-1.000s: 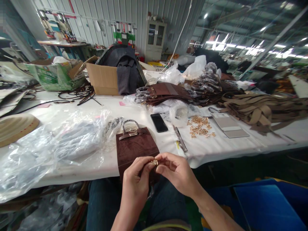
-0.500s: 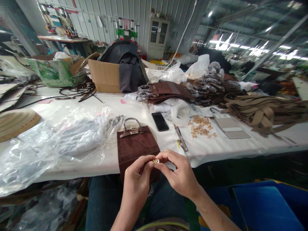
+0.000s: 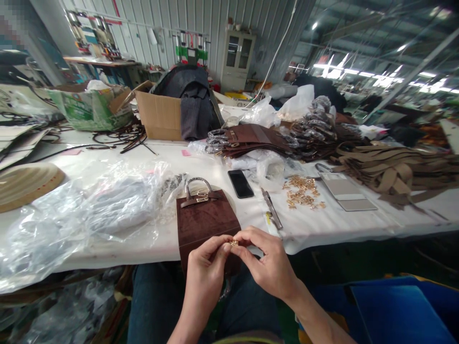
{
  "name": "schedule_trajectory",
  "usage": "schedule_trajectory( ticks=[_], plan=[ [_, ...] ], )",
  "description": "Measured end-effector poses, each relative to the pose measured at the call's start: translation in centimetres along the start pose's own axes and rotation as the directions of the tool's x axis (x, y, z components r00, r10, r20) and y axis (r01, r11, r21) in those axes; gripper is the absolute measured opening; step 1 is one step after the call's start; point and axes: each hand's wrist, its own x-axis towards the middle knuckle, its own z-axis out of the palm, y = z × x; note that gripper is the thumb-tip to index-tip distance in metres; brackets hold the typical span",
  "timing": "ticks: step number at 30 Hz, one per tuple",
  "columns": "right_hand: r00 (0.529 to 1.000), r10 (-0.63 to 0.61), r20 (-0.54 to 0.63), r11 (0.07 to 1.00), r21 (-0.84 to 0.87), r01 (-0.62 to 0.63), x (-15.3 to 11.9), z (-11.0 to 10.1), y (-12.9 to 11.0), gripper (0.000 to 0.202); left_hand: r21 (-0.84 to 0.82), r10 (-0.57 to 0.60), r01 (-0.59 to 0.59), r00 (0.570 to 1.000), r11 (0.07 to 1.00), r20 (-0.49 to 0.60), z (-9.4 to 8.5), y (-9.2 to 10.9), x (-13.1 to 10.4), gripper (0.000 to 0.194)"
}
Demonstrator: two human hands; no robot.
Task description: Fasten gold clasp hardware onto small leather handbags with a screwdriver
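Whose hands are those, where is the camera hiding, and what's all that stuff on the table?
There's no robot here, just a person's two bare hands. The camera is worn on the person's head, looking forward and down, so you see nearly what they would see. The left hand and right hand hold a small gold metal piece between their fingertips. Just behind them, a dark brown handbag lies at the near edge of the white-covered table. To its right are a black phone, a slim grey tool and a scattered pile of gold metal pieces. To its left is crinkly clear plastic. Farther back stands a cardboard box with dark cloth.
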Motion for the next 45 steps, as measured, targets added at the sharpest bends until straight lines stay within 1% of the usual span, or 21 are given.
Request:
schedule_trajectory(
  ticks=[5, 10, 13, 15, 17, 20, 24, 29, 35, 39, 45],
  plan=[
    [1.0, -0.006, 0.015, 1.0, -0.006, 0.006, 0.5, 0.1, 0.0, 0.005, -0.046, -0.015, 0.016, 1.0, 0.999, 0.02, -0.2, 0.3, 0.4, 0.026],
    [0.999, -0.007, 0.042, 1.0, -0.016, 0.007, 0.9, 0.3, 0.0, 0.007, -0.061, -0.023, 0.023, 1.0, 0.998, 0.006, -0.4, 0.2, 0.5, 0.026],
    [0.999, -0.004, 0.035, 1.0, -0.003, 0.004, 1.0, 0.4, 0.0, 0.008, -0.071, -0.025, 0.025, 1.0, 0.997, -0.007, -0.5, 0.2, 0.4, 0.026],
    [0.999, 0.012, 0.03, 1.0, 0.024, -0.013, 1.1, 0.2, 0.0, 0.01, -0.087, -0.022, 0.022, 1.0, 0.996, 0.0, -0.7, 0.5, 0.3, 0.027],
    [0.999, 0.038, 0.033, 0.998, 0.056, -0.039, 1.2, 0.0, -0.1, 0.012, -0.092, -0.018, 0.021, 0.999, 0.996, 0.031, -1.0, 1.1, 0.3, 0.029],
    [0.997, 0.043, 0.056, 0.995, 0.085, -0.048, 1.3, -0.4, -0.5, 0.014, -0.052, -0.012, 0.016, 0.998, 0.999, 0.065, -1.7, 2.1, 0.4, 0.03],
    [0.996, 0.0, 0.086, 0.997, 0.071, -0.006, 1.4, -0.4, -1.1, 0.011, 0.018, 0.011, -0.012, 0.999, 1.0, 0.038, -2.1, 2.6, 0.8, 0.029],
    [0.998, -0.035, 0.053, 0.999, 0.041, 0.032, 1.2, 0.1, -1.1, 0.008, 0.046, 0.014, -0.013, 1.0, 0.999, -0.006, -1.6, 2.0, 0.8, 0.033],
    [0.994, -0.11, 0.018, 0.994, -0.021, 0.11, 0.8, 0.5, -1.1, 0.007, 0.085, 0.03, -0.025, 0.998, 0.996, -0.06, -0.7, 1.6, 0.4, 0.032],
    [0.996, -0.093, 0.006, 0.995, -0.023, 0.093, 0.8, 0.6, -1.8, 0.009, 0.063, 0.052, -0.046, 0.995, 0.997, -0.089, -0.2, 1.8, 0.6, 0.033],
    [0.996, -0.094, -0.007, 0.996, -0.005, 0.094, 1.0, 0.8, -1.9, 0.009, 0.064, 0.052, -0.046, 0.994, 0.997, -0.1, -0.3, 1.6, 0.7, 0.033]
  ],
)
